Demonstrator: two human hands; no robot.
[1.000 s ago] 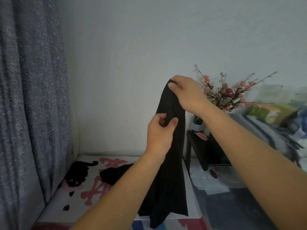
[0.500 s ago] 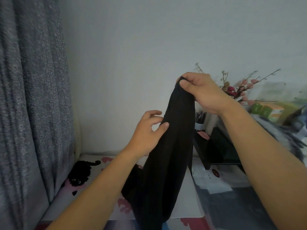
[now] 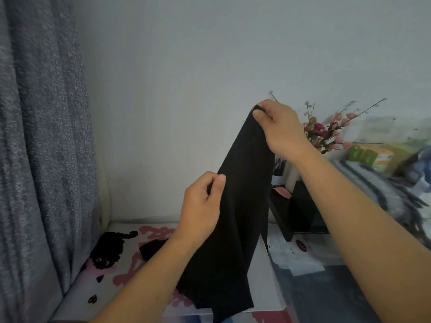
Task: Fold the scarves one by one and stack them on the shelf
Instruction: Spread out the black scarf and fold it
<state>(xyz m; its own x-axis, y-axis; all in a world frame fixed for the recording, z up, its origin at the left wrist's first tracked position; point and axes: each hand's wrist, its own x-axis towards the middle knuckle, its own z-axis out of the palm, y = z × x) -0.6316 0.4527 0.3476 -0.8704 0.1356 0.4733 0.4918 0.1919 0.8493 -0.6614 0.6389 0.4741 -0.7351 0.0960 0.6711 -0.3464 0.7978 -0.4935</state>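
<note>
Since half a second ago, the left hand (image 3: 201,203) has gone from open fingers beside the scarf (image 3: 235,206) to a pinch on its left edge, about midway down the hanging cloth. Right hand (image 3: 277,127) holds as before, its grip clamped on the top corner, raised in front of the wall.

From the head view, the scarf hangs in a long dark drape from the right hand, its lower end reaching the printed surface (image 3: 121,271) near the person; whether it rests there is unclear. Flowers (image 3: 326,129) and a dark shelf unit (image 3: 300,210) stand to the right, a curtain (image 3: 39,148) far left.

Folding looks only begun: the scarf is being straightened by its edge. Next, the left hand probably must slide down to the lower end and bring it up to meet the right.
</note>
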